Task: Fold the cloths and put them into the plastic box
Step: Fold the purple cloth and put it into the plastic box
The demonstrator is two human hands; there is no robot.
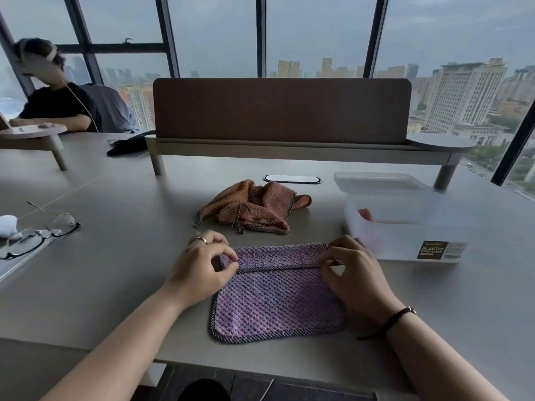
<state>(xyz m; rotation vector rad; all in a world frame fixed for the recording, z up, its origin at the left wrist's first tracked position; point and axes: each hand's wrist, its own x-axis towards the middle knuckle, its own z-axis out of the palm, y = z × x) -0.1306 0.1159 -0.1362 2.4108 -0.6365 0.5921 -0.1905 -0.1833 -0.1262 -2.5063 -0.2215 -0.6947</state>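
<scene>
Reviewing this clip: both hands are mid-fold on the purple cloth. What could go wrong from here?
1. The left hand and right hand only pinch the folded edge of the purple waffle-weave cloth at its corners; the fold may land crooked.
2. The crumpled orange waffle-weave cloth lies just behind; a forward sweep could drag it.
3. The translucent plastic box sits by the right hand; a bump might shove it.

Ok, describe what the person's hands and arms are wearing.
Both forearms are bare, with no sleeves in view. The left hand wears a thin ring on one finger. The right hand has no ring visible; its wrist carries a thin dark cord bracelet with a small metal clasp. No gloves or watch.
</scene>
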